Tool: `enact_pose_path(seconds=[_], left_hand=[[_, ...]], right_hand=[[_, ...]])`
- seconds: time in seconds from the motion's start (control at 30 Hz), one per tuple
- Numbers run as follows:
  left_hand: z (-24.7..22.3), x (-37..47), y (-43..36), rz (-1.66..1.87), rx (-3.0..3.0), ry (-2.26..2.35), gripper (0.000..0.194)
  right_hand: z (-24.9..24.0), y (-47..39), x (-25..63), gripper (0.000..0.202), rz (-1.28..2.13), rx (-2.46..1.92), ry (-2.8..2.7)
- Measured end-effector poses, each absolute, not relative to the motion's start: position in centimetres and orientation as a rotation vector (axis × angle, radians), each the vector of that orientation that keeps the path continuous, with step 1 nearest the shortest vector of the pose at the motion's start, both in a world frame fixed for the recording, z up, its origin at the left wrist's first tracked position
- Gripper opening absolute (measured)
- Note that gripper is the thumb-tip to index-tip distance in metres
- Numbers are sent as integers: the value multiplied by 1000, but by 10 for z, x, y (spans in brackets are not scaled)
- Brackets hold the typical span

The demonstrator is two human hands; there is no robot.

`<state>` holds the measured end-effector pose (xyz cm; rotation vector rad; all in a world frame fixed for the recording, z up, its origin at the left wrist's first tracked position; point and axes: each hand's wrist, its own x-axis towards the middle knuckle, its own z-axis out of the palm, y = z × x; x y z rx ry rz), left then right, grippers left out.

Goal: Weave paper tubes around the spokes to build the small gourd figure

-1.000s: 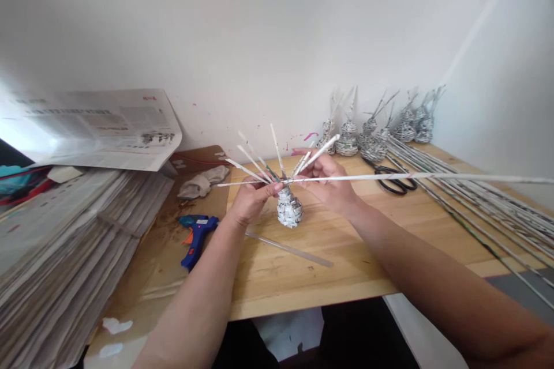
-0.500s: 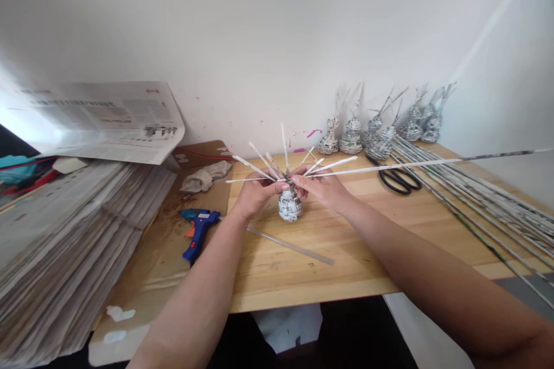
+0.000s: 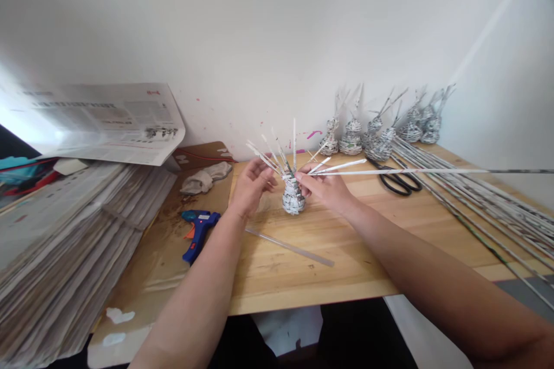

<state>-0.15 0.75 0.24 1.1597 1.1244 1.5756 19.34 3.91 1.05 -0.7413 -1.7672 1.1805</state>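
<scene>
Fingers of the right hand (image 3: pixel 322 187) pinch a small paper pot (image 3: pixel 294 200); the left hand (image 3: pixel 252 189) spreads loosely beside it. Other pots (image 3: pixel 351 140) stand near the table's back edge (image 3: pixel 355 265).

Left of the left hand (image 3: pixel 253 187) lie 1 blue glue gun (image 3: pixel 202 227), 1 crumpled pale cloth (image 3: pixel 203 178), perhaps a glove, and, farther out, a stack of newspapers (image 3: pixel 64 248) below 1 open sheet (image 3: pixel 116 124). Black scissors (image 3: pixel 390 189) lie right of the right hand (image 3: pixel 322 187).
</scene>
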Motion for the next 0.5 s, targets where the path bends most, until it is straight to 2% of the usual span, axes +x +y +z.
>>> enact_pose_path(seconds=[0.1, 0.2, 0.37, 0.43, 0.5], left_hand=[[5, -9, 9, 1760, 1009, 1340, 49], [11, -6, 3, 1787, 1251, 1191, 37], [17, 14, -10, 1562, 1553, 1125, 71], [16, 19, -10, 1490, 1565, 1130, 76], [13, 22, -9, 1448, 1518, 1118, 72]], right_hand=[[10, 37, 194, 27, 1095, -783, -1779], [10, 35, 194, 25, 995, -803, -1825], [15, 32, 194, 23, 799, -794, -1917], [16, 30, 194, 22, 772, -784, -1922], [17, 29, 194, 22, 786, -781, -1930]])
